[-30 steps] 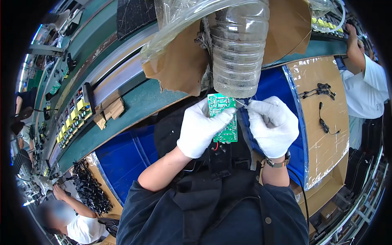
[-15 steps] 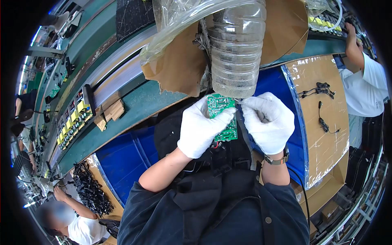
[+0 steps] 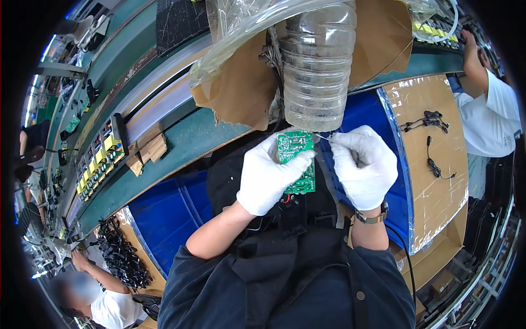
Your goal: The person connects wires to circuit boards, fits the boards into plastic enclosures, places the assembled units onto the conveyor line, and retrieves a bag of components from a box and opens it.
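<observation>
Both my hands wear white gloves. My left hand (image 3: 264,176) grips a green circuit board (image 3: 297,143) by its left side, thumb across its face. The solder side, with its silvery joints, faces me. A bit of red wire shows under the board's lower edge. My right hand (image 3: 364,167) is closed, with thumb and forefinger pinched at the board's upper right corner. Out of that pinch a thin, pale, wire-like piece (image 3: 323,137) points toward the corner; its exact kind is too small to tell. A clear ribbed plastic bottle (image 3: 316,71) hangs just above.
On the green bench (image 3: 186,130) at left stands a rack of yellow-topped boards (image 3: 99,162). Black cables (image 3: 433,156) lie on a cardboard sheet (image 3: 419,203) at right; a cable heap (image 3: 121,255) sits lower left. Co-workers (image 3: 490,112) are at both sides.
My right hand has shifted slightly right, away from the board's corner, and the thin piece in its fingers shows more. The board has moved a little down and left.
</observation>
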Motion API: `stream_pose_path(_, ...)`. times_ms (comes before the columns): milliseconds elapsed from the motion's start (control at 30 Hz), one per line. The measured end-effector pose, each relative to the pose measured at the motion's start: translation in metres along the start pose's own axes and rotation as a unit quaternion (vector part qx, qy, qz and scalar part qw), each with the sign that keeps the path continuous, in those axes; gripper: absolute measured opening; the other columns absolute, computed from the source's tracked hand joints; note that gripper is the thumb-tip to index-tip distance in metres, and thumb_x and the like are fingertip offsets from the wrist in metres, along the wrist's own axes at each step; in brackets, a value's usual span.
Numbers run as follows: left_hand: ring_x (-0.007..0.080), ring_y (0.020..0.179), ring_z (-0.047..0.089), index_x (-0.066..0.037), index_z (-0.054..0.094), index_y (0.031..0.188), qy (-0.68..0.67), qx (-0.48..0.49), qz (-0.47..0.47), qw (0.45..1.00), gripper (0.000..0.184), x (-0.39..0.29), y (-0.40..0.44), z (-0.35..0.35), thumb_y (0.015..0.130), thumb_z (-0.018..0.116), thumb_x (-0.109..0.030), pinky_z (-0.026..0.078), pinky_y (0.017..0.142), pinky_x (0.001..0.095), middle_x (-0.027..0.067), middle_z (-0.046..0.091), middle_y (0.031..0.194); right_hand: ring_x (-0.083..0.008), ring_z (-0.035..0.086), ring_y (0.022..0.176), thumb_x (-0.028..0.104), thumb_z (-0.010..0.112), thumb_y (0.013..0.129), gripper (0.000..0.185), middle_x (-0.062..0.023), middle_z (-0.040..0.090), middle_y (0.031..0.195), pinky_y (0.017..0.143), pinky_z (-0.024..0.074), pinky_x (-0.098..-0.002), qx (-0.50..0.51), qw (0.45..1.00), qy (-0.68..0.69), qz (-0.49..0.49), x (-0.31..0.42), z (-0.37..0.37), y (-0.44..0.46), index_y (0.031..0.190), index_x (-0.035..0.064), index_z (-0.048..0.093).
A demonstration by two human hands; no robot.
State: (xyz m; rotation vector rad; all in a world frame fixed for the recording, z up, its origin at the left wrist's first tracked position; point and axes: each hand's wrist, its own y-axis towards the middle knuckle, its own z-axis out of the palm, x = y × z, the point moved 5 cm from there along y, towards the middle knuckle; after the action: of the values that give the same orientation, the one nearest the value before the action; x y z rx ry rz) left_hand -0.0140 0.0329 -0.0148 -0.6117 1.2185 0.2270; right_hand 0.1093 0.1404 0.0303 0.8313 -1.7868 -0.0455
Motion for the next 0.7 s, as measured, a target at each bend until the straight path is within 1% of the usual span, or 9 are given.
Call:
stream_pose_path(33, 0.0053, 0.083, 0.059, 0.004, 0.061, 0.112, 0.015, -0.002, 0.008, 1.0, 0.03, -0.0013, -0.0006, 0.0007, 0.085, 0.069, -0.006, 0.05, 0.074, 0.0222, 0.0044, 0.067, 0.097, -0.0097, 0.052, 0.049, -0.005, 0.071, 0.07, 0.013, -0.0046, 0.061, 0.067, 0.046, 0.0393, -0.0214, 0.0, 1.0, 0.0, 0.0, 0.0001, 0.0007, 0.0002, 0.08, 0.0022, 0.07)
stream_pose_path(133, 0.0058, 0.085, 0.06, 0.004, 0.06, 0.114, 0.035, -0.007, 0.018, 0.999, 0.033, -0.0023, -0.0005, 0.0025, 0.084, 0.07, -0.005, 0.05, 0.076, 0.0225, 0.005, 0.068, 0.099, -0.0033, 0.044, 0.052, -0.013, 0.068, 0.07, 0.014, -0.0022, 0.058, 0.068, 0.046, 0.0316, -0.0185, 0.005, 1.0, 0.006, -0.027, 0.002, 0.0034, 0.0009, 0.081, -0.0028, 0.068)
stream_pose_path(333, 0.0065, 0.088, 0.06, 0.006, 0.056, 0.12, 0.064, -0.018, 0.035, 0.997, 0.041, -0.0035, 0.0001, 0.0026, 0.083, 0.071, -0.006, 0.05, 0.078, 0.0229, 0.0058, 0.067, 0.102, -0.0037, 0.044, 0.052, -0.01, 0.069, 0.07, 0.013, -0.0023, 0.058, 0.068, 0.046, 0.0321, -0.0191, 0.012, 1.0, 0.008, -0.025, 0.0037, 0.0063, 0.0037, 0.08, -0.0029, 0.068)
stream_pose_path(433, 0.0066, 0.089, 0.06, 0.006, 0.054, 0.122, 0.053, -0.016, 0.039, 0.998, 0.044, -0.0006, 0.0004, 0.002, 0.083, 0.071, -0.005, 0.05, 0.079, 0.023, 0.0059, 0.067, 0.103, -0.0039, 0.045, 0.052, -0.009, 0.069, 0.07, 0.012, -0.0023, 0.058, 0.068, 0.046, 0.0325, -0.0194, 0.012, 1.0, 0.004, -0.021, 0.0037, 0.0074, 0.0048, 0.08, -0.0028, 0.068)
stream_pose_path(567, 0.0067, 0.09, 0.06, 0.006, 0.053, 0.123, 0.043, -0.011, 0.037, 0.998, 0.046, -0.0002, 0.0004, 0.0019, 0.083, 0.071, -0.005, 0.05, 0.08, 0.023, 0.0057, 0.067, 0.104, -0.004, 0.045, 0.052, -0.008, 0.069, 0.07, 0.011, -0.0024, 0.058, 0.067, 0.046, 0.0334, -0.0197, 0.019, 1.0, 0.008, -0.013, 0.0032, 0.0088, 0.0053, 0.08, -0.0025, 0.068)
stream_pose_path(667, 0.0066, 0.091, 0.059, 0.006, 0.053, 0.124, 0.037, -0.005, 0.032, 0.999, 0.046, -0.0004, 0.0, 0.0021, 0.083, 0.071, -0.005, 0.049, 0.081, 0.023, 0.0055, 0.066, 0.104, -0.0107, 0.056, 0.052, -0.002, 0.071, 0.071, 0.01, -0.0051, 0.062, 0.068, 0.049, 0.0427, -0.0218, 0.045, 0.999, -0.011, 0.01, 0.0036, 0.0092, 0.007, 0.08, 0.0027, 0.071)
stream_pose_path(700, 0.0065, 0.091, 0.059, 0.006, 0.052, 0.124, 0.034, -0.002, 0.028, 0.999, 0.046, -0.0001, -0.0009, 0.002, 0.083, 0.07, -0.004, 0.049, 0.081, 0.023, 0.0053, 0.066, 0.104, -0.0107, 0.056, 0.052, -0.002, 0.071, 0.071, 0.01, -0.0051, 0.062, 0.068, 0.049, 0.0427, -0.0218, 0.045, 0.999, -0.011, 0.01, 0.0039, 0.0086, 0.0069, 0.08, 0.0027, 0.071)
